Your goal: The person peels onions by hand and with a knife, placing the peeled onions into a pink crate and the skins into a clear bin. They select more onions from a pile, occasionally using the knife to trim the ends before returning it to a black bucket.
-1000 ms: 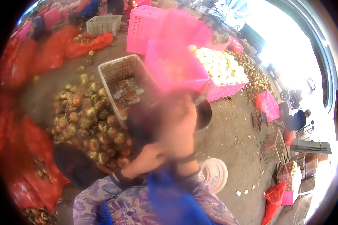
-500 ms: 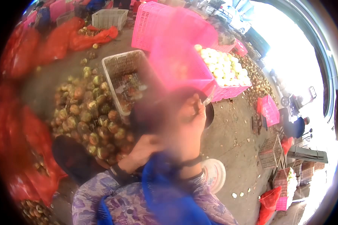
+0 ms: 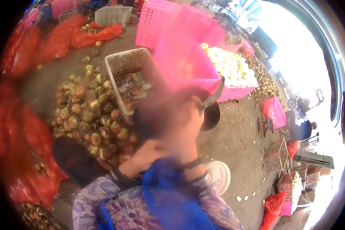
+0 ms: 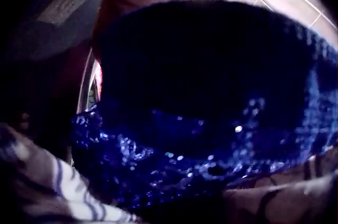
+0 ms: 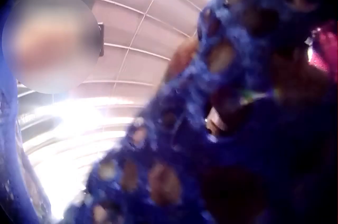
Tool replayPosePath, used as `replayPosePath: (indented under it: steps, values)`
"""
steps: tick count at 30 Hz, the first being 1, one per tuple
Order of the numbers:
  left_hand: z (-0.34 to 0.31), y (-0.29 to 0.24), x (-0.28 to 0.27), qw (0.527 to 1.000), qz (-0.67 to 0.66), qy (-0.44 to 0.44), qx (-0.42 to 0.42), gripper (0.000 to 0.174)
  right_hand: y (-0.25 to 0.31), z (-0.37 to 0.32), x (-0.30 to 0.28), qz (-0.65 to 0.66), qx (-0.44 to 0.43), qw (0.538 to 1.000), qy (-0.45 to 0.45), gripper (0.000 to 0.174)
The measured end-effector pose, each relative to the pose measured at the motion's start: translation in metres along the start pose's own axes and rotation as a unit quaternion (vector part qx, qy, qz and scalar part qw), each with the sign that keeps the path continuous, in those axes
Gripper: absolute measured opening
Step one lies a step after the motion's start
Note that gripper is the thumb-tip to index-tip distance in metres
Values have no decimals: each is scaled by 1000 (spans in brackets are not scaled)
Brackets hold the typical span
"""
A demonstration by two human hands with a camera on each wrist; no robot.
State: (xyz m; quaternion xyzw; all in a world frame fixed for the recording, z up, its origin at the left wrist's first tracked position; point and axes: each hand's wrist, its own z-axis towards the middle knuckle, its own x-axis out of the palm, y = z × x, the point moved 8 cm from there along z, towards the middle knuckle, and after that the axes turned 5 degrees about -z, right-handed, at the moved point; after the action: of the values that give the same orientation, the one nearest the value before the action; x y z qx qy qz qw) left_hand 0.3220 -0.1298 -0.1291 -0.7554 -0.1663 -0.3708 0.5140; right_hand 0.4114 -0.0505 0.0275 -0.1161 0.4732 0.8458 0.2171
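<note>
The knife point(image 3: 214, 95) has been brought into clearer view, its blade angled toward one o'clock, so no cut seems to be in progress. It is gripped by the right hand point(image 3: 186, 128); whether anything is held by the left hand point(image 3: 146, 154) cannot be told. Unpeeled onions point(image 3: 89, 111) are heaped at ten o'clock, peeled onions point(image 3: 230, 68) crated at one o'clock

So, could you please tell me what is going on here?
A person grips what looks like a knife in the right hand. The left hand is close to the right forearm; blur hides whether it holds anything. Brownish-green onions lie heaped beside an open plastic crate, and pale, peeled-looking onions fill a pink crate.
</note>
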Motion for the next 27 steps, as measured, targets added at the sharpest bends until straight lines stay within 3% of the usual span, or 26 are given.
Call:
replayPosePath:
  steps: [8, 10, 14, 16, 17, 19, 22, 27]
  values:
    - [5, 20, -7, 997, -14, 50, -52, 14, 3, 2, 11, -12, -1, 1000, 14, 19]
    - [5, 13, -4, 964, 250, 84, 33, 17, 4, 1, 13, -16, -1, 1000, 16, 19]
    - [6, 9, 4, 932, 346, 76, 76, 21, 6, 2, 14, -23, 2, 1000, 21, 19]
    - [3, -3, 11, 906, 393, 58, 148, 21, 7, 2, 13, -23, 2, 999, 23, 19]
    - [3, -3, 11, 905, 394, 59, 148, 21, 9, 3, 12, -25, 2, 999, 25, 19]
    - [5, 7, 1, 973, 221, 49, 50, 19, 9, 3, 12, -27, 2, 999, 28, 18]
    - [3, 9, -3, 985, 168, 26, -12, 19, 9, 3, 11, -33, 3, 999, 27, 18]
    - [4, 1, 0, 957, 276, 60, 66, 22, 9, 5, 9, -37, 5, 999, 23, 18]
